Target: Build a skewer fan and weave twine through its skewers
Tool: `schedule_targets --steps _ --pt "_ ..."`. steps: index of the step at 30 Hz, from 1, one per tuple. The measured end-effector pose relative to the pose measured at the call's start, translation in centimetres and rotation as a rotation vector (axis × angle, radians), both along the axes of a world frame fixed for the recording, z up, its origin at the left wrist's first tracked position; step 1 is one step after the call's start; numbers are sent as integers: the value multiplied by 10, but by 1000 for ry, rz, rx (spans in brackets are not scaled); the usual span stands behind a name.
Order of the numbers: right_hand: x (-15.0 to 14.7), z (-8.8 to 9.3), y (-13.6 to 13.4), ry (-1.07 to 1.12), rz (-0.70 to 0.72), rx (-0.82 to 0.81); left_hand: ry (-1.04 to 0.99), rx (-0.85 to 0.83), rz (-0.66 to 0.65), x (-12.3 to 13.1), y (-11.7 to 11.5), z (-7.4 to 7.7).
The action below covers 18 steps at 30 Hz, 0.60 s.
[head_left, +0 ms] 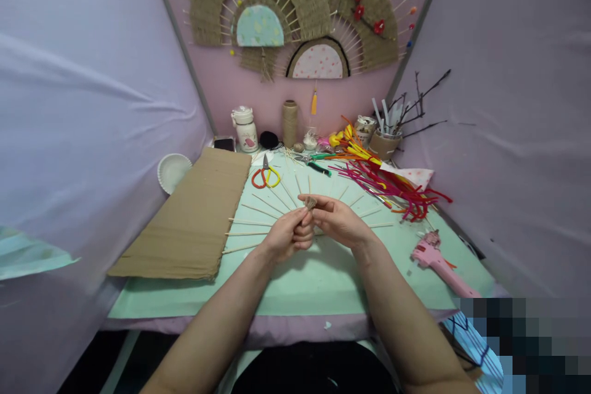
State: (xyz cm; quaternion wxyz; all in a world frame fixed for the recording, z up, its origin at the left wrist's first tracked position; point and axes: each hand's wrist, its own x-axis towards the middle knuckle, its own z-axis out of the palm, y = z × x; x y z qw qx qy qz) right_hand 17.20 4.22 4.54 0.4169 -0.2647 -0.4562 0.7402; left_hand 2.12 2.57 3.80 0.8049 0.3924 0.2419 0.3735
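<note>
My left hand [289, 237] and my right hand [335, 218] meet over the middle of the green mat [295, 283]. Both are closed, pinching a small brown piece of twine [310, 202] between their fingertips. Under and around the hands, several thin wooden sticks [252, 221] lie spread out in a fan shape on the mat.
A brown cardboard sheet [194, 215] lies left, a white paper plate [173, 171] beyond it. Orange-yellow scissors [265, 175], green pliers [318, 163], a twine spool [290, 123], a white bottle [244, 129], coloured pipe cleaners [388, 181], a cup of twigs [385, 141] and a pink glue gun [438, 261] surround the mat.
</note>
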Motion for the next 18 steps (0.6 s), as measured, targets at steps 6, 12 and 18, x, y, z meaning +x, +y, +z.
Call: schedule_targets --steps 6,12,18 --pt "-3 -3 3 -86 -208 37 1 -16 -65 1 -3 -1" --pt "1 -9 10 -93 -301 180 120 160 210 0 5 -7" --pt "-8 -14 7 -455 -369 428 153 208 437 2 9 -12"
